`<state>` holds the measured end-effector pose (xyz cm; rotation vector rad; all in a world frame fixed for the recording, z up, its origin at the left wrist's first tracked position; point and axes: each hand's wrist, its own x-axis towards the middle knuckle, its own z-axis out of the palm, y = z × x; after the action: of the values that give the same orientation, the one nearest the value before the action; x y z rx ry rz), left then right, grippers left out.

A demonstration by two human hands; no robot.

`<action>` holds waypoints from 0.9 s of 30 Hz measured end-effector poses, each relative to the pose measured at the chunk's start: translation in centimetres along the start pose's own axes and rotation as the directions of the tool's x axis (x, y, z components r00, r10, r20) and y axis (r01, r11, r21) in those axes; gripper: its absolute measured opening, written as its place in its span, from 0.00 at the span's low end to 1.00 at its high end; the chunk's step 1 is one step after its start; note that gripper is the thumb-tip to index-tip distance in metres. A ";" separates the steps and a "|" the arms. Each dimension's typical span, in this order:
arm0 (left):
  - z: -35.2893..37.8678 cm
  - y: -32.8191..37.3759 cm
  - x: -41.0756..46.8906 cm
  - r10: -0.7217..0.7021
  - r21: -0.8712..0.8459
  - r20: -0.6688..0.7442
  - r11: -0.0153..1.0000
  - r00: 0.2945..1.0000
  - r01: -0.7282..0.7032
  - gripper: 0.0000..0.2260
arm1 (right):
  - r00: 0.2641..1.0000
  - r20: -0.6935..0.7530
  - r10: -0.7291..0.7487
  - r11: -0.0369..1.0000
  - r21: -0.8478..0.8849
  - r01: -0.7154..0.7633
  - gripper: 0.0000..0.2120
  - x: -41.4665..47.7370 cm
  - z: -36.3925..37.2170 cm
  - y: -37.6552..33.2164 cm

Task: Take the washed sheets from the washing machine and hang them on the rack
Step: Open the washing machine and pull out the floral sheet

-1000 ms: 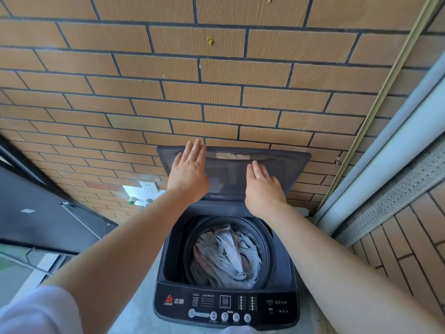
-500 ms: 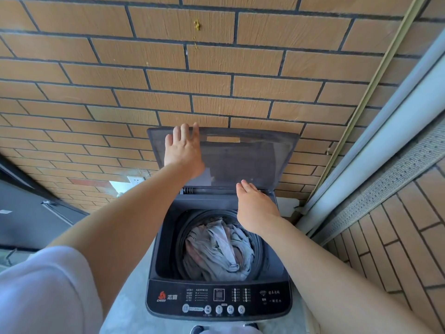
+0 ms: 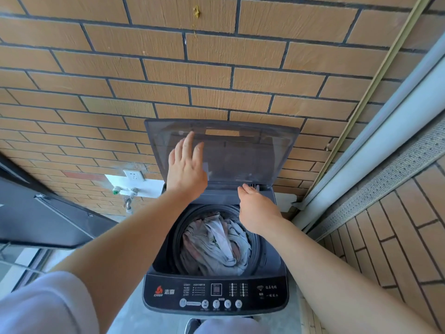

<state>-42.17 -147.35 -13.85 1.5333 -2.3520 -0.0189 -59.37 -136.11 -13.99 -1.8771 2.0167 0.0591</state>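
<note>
A dark top-loading washing machine [image 3: 216,294] stands against the brick wall with its tinted lid [image 3: 245,150] raised upright. Crumpled grey and pinkish sheets [image 3: 216,244] lie in the drum. My left hand [image 3: 186,167] is flat against the inside of the lid, fingers spread. My right hand [image 3: 257,209] hovers over the drum's back right rim, fingers loosely curled and holding nothing. No drying rack is in view.
A brick wall [image 3: 216,68] rises right behind the machine. A wall socket [image 3: 133,175] and a tap [image 3: 125,191] sit left of the lid. A dark door panel [image 3: 36,213] stands at the left, a white window frame [image 3: 385,145] at the right.
The lid has gone from half raised to fully upright. My right hand has left the lid and dropped toward the drum. My left hand stays on the lid.
</note>
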 end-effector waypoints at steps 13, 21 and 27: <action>11.9 -3.9 -16.6 -0.045 0.044 0.648 0.999 0.760 0.022 0.19 | 0.954 0.284 0.101 0.994 0.001 -0.106 0.14 1.8 8.5 2.0; 16.1 -5.6 -19.9 -0.096 0.039 0.757 0.994 0.647 0.101 0.19 | 0.852 0.504 0.144 0.972 0.088 -0.216 0.07 2.3 16.3 2.5; 18.7 -6.1 -21.7 -0.123 0.006 0.616 0.988 0.778 0.152 0.16 | 0.824 0.529 0.202 0.927 0.168 -0.334 0.20 3.7 22.2 3.1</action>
<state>-34.12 -133.73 -38.47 1.8880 -2.6656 -0.7119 -56.98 -132.98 -36.42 -1.2388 1.7976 0.3201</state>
